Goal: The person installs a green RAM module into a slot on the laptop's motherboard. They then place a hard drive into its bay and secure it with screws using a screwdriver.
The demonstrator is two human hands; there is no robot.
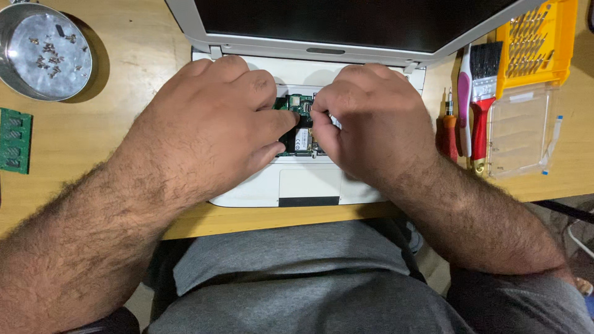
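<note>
While both hands crowd the opened white laptop (309, 185), a green circuit board (301, 124) shows between them.

Glossy white plastic frames the laptop's bared middle, where the flat green board lies, partly covered. Left hand (213, 124) rests knuckles-up on the laptop's left half, fingers together and curled, tips touching the board's left edge. Right hand (371, 120) covers the right half, fingertips bunched against the board's right edge; whether they pinch anything cannot be told. Left of the laptop sit a round shiny metal dish (44, 52) of small screws and a green memory stick (15, 141). Right of it lie a red-handled bristle brush (481, 93), a screwdriver (448, 127) and a yellow plastic bit case (538, 40) with clear lid (520, 133).
</note>
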